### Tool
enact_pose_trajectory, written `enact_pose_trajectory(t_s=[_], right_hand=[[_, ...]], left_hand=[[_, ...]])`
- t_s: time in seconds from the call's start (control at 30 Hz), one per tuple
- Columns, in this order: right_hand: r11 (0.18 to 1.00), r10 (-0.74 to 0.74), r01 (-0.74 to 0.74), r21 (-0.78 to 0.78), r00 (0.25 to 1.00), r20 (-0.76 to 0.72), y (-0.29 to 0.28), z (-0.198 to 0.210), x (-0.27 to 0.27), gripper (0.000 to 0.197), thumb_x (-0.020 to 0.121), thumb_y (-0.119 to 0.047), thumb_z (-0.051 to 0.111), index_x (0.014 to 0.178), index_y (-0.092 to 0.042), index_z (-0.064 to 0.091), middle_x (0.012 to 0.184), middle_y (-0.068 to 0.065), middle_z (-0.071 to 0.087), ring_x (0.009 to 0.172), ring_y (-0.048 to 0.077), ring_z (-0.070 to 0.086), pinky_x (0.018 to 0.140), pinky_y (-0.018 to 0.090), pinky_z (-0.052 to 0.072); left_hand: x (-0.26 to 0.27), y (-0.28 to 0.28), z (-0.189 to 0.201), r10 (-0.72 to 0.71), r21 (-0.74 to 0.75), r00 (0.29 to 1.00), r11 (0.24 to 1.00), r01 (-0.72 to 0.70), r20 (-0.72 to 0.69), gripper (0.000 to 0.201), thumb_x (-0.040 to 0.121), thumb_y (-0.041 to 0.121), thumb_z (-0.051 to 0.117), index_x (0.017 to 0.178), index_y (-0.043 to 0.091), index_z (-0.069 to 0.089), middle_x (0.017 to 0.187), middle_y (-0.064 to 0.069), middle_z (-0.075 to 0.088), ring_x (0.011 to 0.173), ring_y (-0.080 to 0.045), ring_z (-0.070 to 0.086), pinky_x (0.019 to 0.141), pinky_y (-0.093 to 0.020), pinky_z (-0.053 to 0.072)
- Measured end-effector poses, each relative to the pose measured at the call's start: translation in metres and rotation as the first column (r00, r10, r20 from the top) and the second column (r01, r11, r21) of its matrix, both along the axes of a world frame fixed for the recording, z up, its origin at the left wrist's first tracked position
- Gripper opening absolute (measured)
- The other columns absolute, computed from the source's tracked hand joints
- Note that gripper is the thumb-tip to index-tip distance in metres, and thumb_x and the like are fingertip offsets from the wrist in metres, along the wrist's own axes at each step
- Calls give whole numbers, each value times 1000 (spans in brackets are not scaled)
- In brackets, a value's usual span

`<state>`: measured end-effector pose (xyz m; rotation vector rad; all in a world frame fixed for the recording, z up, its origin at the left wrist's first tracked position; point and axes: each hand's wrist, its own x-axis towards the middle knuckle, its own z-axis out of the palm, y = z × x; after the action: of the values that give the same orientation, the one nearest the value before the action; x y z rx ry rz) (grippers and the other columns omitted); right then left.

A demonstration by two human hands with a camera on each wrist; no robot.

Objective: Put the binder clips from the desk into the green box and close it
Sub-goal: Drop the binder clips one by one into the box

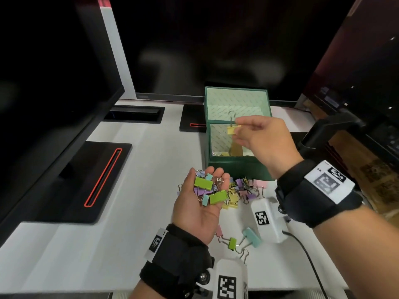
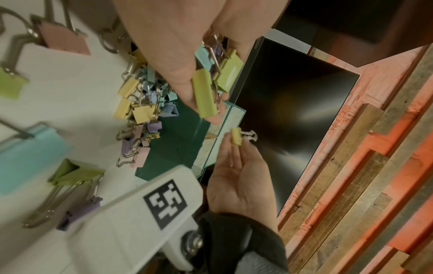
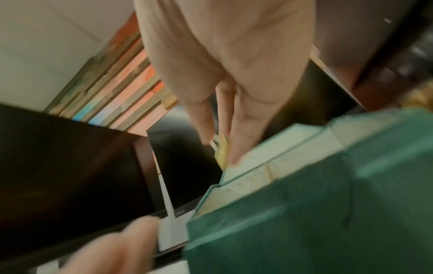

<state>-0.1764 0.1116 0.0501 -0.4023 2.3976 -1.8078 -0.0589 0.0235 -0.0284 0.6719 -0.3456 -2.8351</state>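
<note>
The green box (image 1: 235, 165) stands open on the white desk, its lid (image 1: 237, 100) tipped up behind it. My right hand (image 1: 254, 134) hovers over the opening and pinches a yellow binder clip (image 1: 232, 130) between thumb and fingers; the same yellow binder clip (image 2: 236, 139) shows in the left wrist view. My left hand (image 1: 203, 199) is palm up in front of the box, cupping a handful of green, purple and blue clips (image 1: 207, 188). A pile of clips (image 1: 246, 190) lies against the box front, and loose clips (image 1: 237, 240) lie nearer me. Some clips lie inside the box (image 1: 222, 154).
Dark monitors (image 1: 54, 83) stand at the left, back and right. Two black stand bases (image 1: 86, 182) with red lines rest on the desk (image 1: 64, 255). A black cable (image 1: 308, 260) runs off the front right edge.
</note>
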Motion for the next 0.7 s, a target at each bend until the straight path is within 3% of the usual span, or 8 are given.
enact_pose_trajectory(t_s=[0.07,0.13,0.2,0.3,0.4,0.53,0.6,0.7], right_hand=[[975,62,-45,219,995,-72,-1,0,-2,31,89,-20,67,120,-22,67,113,-6,68,105,11,63,97,29,50],[944,119,-70,322,983,-136,2,2,5,29,92,-22,64,121,-26,66,115,-10,67,104,6,60,88,18,46],[944,144,-79,319,973,-183,8,3,19,21,92,-20,62,110,-28,70,102,-10,71,87,8,64,76,18,50],[911,252,-188,366,958,-134,20,6,45,13,90,-20,64,87,-28,73,78,-2,72,64,15,67,61,33,58],[826,376,-316,467,926,-39,27,1,66,11,83,-34,73,77,-25,71,67,-2,70,53,5,59,55,25,53],[815,348,-261,516,934,-76,28,-18,71,24,70,-40,83,78,-25,65,65,-2,69,53,1,58,52,17,48],[800,328,-200,566,935,-133,28,-23,70,25,71,-40,82,78,-26,63,67,-3,69,56,1,58,51,13,42],[793,316,-169,585,935,-158,31,-27,70,24,72,-39,81,77,-27,60,71,-6,70,61,-1,60,55,12,43]], left_hand=[[1,0,-1,1,-2,1000,1000,-1,4,39,98,34,52,109,-1,65,98,-20,75,80,-31,75,72,-40,62],[2,-1,-3,10,-5,1000,1000,-10,10,39,98,33,52,108,-1,65,98,-20,75,80,-31,75,75,-40,61],[2,-3,-5,26,-3,1000,1000,-26,13,38,98,33,52,107,-2,65,98,-21,74,81,-32,75,76,-41,60],[-1,-5,-6,37,-18,999,999,-37,2,38,100,33,49,104,-1,65,96,-20,74,81,-30,74,77,-39,61],[-5,-2,-7,31,-66,999,997,-31,-10,38,101,36,44,102,5,65,95,-14,75,84,-24,73,87,-39,57],[-9,3,-4,28,-35,999,999,-29,-44,40,101,39,42,103,7,65,96,-11,74,91,-25,71,101,-47,48],[-10,4,-5,45,-8,997,999,-45,-56,40,101,39,42,104,6,65,95,-11,75,90,-26,72,104,-50,44],[-11,5,-6,52,26,996,998,-50,-71,41,101,40,42,106,5,64,95,-13,75,96,-29,70,107,-54,41]])
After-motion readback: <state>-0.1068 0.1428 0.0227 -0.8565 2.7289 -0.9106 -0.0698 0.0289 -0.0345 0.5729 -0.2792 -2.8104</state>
